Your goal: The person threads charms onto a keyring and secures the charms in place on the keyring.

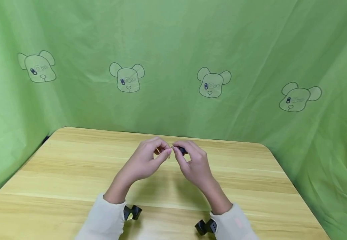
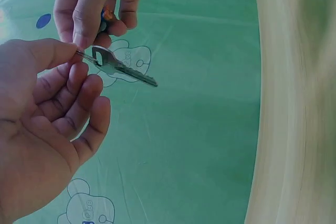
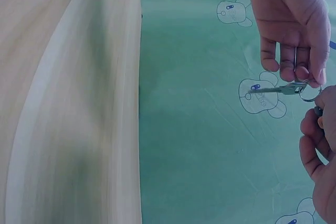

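Both hands meet above the far half of the table. My left hand (image 1: 146,158) pinches a thin metal key ring (image 3: 307,99) between thumb and index finger, the other fingers loosely bent below. A single silver key (image 2: 123,69) hangs from the ring, its toothed blade pointing away from the hands. Fingertips of my right hand (image 1: 196,163) are right at the ring, opposite the left ones. Within its curled fingers is a small dark trinket (image 1: 182,151) with an orange spot, mostly hidden by the fingers.
The light wood-grain table (image 1: 71,180) lies under both forearms. A green curtain (image 1: 173,40) printed with bear heads hangs behind and along the sides. Small black devices sit at both cuffs, the left one (image 1: 132,212) and the right one (image 1: 205,227).
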A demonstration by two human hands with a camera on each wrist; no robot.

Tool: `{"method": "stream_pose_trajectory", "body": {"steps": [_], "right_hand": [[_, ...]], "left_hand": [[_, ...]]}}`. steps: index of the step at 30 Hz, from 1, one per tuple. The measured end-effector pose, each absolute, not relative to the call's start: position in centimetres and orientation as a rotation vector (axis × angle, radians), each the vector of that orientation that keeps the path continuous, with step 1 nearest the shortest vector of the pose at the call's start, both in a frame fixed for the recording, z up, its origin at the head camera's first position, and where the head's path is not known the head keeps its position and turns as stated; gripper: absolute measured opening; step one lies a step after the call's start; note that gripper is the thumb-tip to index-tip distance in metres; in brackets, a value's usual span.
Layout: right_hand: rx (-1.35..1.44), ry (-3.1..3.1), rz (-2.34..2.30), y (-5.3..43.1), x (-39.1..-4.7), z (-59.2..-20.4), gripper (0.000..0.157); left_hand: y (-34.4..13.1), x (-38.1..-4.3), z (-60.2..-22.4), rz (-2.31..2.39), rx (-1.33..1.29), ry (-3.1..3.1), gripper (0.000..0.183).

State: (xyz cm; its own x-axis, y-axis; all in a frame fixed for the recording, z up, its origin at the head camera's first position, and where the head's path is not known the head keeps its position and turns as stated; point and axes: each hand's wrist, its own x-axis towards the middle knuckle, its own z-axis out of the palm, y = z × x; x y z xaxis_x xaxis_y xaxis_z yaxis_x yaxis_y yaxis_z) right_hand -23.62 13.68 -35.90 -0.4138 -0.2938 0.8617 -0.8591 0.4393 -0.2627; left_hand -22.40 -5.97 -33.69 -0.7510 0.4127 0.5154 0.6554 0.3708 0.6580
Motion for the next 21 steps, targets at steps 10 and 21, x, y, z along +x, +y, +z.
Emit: {"method": "stream_pose_trajectory", "body": {"steps": [10,21], "right_hand": [[0.999,-1.887,0.883,14.05,-23.66,-35.65,0.008],[0.990,-1.883,0.892,14.12,-23.52,-35.53,0.007]], "left_hand": [[-6.24,-22.20,-33.43,-1.262,-1.042,-2.320,0.008],[-6.82,-22.02,-32.86,-1.315,-1.145,-2.238,0.006]]}}
